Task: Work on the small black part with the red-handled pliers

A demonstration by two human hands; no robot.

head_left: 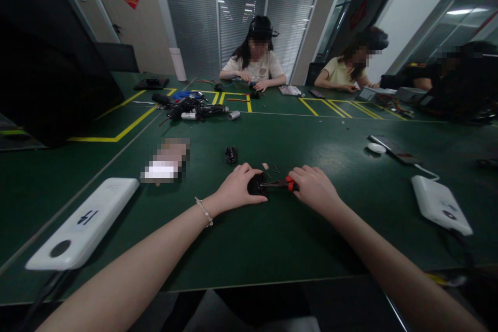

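Observation:
My left hand [241, 187] is closed around a small black part [255, 184], thumb on the near side and fingers on the far side, low over the green table [218, 249]. What kind of part it is, I cannot make out. In my right hand [314, 187] are needle-nose pliers [276, 183] with red and black handles. Their jaws point left and their tips reach the black part. Just beyond my hands lie a small pinkish scrap [265, 166] and a few thin bits. Another small black part [231, 154] stands farther off to the left.
A white power bank [83, 223] lies at left, near a pixelated phone [167, 161]. A second white power bank [441, 205] with a cable is at right. Tangled black tools and cables [194, 106] sit farther back. Several people work across the table.

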